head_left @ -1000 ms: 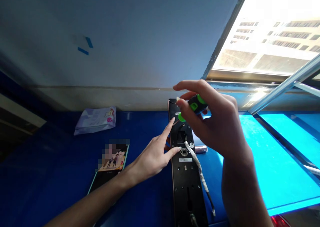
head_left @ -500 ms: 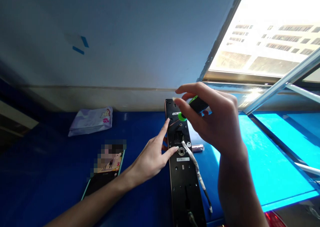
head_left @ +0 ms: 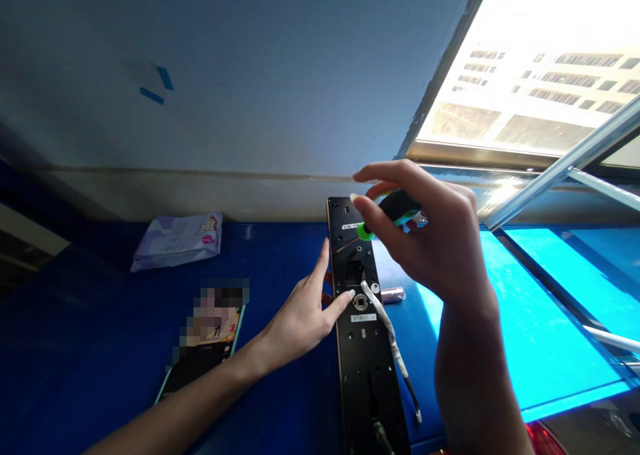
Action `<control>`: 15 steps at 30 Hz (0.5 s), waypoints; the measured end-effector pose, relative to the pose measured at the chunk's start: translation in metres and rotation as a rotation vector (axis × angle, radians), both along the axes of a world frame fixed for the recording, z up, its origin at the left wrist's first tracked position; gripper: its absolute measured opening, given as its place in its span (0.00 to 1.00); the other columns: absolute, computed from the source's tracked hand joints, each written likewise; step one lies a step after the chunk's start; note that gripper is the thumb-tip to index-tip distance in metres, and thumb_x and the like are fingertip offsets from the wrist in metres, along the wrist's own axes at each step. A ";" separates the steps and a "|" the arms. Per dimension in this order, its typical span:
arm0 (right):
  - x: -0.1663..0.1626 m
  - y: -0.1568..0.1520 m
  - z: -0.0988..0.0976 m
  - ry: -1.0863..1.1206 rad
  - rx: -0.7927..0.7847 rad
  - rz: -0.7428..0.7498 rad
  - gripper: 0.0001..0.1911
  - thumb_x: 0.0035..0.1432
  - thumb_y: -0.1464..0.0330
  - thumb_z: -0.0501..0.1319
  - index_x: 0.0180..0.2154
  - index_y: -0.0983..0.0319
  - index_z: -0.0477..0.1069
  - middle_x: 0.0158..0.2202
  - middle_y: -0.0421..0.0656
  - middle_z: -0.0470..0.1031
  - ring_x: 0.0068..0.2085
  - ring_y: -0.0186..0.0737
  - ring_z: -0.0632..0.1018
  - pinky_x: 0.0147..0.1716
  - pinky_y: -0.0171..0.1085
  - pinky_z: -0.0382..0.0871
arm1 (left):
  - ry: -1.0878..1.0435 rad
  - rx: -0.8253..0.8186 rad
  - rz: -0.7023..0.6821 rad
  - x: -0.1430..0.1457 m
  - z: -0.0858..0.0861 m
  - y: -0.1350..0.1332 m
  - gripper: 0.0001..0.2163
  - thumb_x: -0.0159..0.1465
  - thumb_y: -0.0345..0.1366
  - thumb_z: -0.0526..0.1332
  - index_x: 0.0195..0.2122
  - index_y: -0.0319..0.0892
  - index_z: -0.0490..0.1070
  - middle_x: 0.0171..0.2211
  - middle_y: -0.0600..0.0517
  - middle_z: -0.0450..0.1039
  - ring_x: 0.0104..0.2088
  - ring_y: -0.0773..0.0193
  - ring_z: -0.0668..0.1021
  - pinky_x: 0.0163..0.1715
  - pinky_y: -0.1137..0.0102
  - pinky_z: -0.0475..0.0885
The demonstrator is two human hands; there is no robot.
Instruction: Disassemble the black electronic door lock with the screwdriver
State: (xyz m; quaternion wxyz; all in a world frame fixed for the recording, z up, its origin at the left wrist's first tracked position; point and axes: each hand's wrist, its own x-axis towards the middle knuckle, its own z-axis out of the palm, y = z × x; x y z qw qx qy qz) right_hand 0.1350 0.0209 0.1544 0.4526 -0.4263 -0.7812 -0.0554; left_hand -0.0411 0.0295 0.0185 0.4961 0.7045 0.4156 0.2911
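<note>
"What's the right hand [head_left: 434, 235] holding?"
"A green-and-black screwdriver [head_left: 401, 205], fingers curled round its handle, shaft over the black panel [head_left: 363, 368]."
"And the left hand [head_left: 303, 309]?"
"Thumb and forefinger spread wide, touching the panel, whose far end lies near the blue table's [head_left: 280, 258] back edge."

The head camera looks forward and down at the nearby left hand [head_left: 306, 307] and right hand [head_left: 433, 231], facing a wall [head_left: 260, 88]
</note>
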 end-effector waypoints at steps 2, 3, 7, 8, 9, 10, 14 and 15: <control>0.002 -0.002 0.002 -0.004 -0.020 0.043 0.18 0.64 0.78 0.62 0.53 0.59 0.74 0.41 0.40 0.82 0.36 0.35 0.82 0.38 0.37 0.78 | 0.001 0.013 -0.006 0.000 0.000 0.000 0.46 0.71 0.46 0.63 0.80 0.47 0.32 0.66 0.39 0.72 0.58 0.46 0.82 0.61 0.52 0.76; 0.003 -0.002 0.002 -0.005 -0.030 0.062 0.22 0.61 0.80 0.61 0.55 0.58 0.72 0.44 0.41 0.82 0.39 0.37 0.82 0.40 0.38 0.78 | -0.002 0.016 -0.008 0.000 -0.001 0.000 0.46 0.71 0.47 0.63 0.80 0.47 0.32 0.67 0.40 0.71 0.59 0.46 0.81 0.62 0.52 0.75; 0.004 -0.004 0.003 -0.015 -0.055 0.045 0.23 0.59 0.79 0.63 0.53 0.56 0.73 0.44 0.42 0.82 0.40 0.41 0.83 0.39 0.41 0.78 | -0.026 -0.011 -0.021 -0.001 0.000 0.001 0.46 0.71 0.47 0.63 0.80 0.46 0.32 0.65 0.40 0.73 0.60 0.46 0.80 0.63 0.52 0.74; 0.004 -0.003 0.002 -0.020 -0.044 0.011 0.18 0.60 0.76 0.65 0.51 0.56 0.74 0.40 0.41 0.82 0.36 0.40 0.82 0.37 0.41 0.77 | -0.029 -0.019 -0.023 -0.001 0.000 0.001 0.46 0.71 0.47 0.63 0.80 0.46 0.32 0.65 0.40 0.74 0.59 0.46 0.81 0.63 0.53 0.74; 0.004 -0.003 0.001 -0.022 -0.024 -0.025 0.13 0.62 0.73 0.67 0.48 0.57 0.75 0.37 0.41 0.82 0.32 0.39 0.80 0.34 0.41 0.76 | -0.031 -0.025 -0.024 -0.001 0.000 0.001 0.47 0.71 0.47 0.63 0.80 0.46 0.32 0.64 0.40 0.74 0.58 0.47 0.82 0.63 0.53 0.74; 0.004 -0.002 0.001 -0.022 -0.005 -0.054 0.08 0.63 0.70 0.69 0.45 0.58 0.76 0.34 0.40 0.81 0.30 0.37 0.78 0.32 0.40 0.74 | -0.030 -0.031 -0.024 -0.001 0.001 0.001 0.47 0.71 0.46 0.64 0.80 0.46 0.31 0.63 0.41 0.75 0.57 0.47 0.82 0.62 0.53 0.75; 0.005 0.000 0.000 -0.025 0.005 -0.015 0.06 0.66 0.70 0.67 0.45 0.58 0.77 0.34 0.38 0.82 0.29 0.34 0.79 0.32 0.37 0.74 | -0.032 -0.053 -0.025 -0.001 0.001 0.001 0.47 0.70 0.45 0.64 0.80 0.48 0.31 0.57 0.43 0.79 0.50 0.50 0.85 0.55 0.56 0.79; 0.005 -0.001 0.001 -0.028 -0.006 0.009 0.10 0.66 0.72 0.65 0.48 0.58 0.76 0.36 0.39 0.82 0.31 0.34 0.80 0.34 0.37 0.76 | -0.032 -0.057 -0.026 -0.001 0.001 0.001 0.47 0.70 0.45 0.64 0.80 0.48 0.31 0.56 0.44 0.80 0.49 0.50 0.85 0.54 0.56 0.80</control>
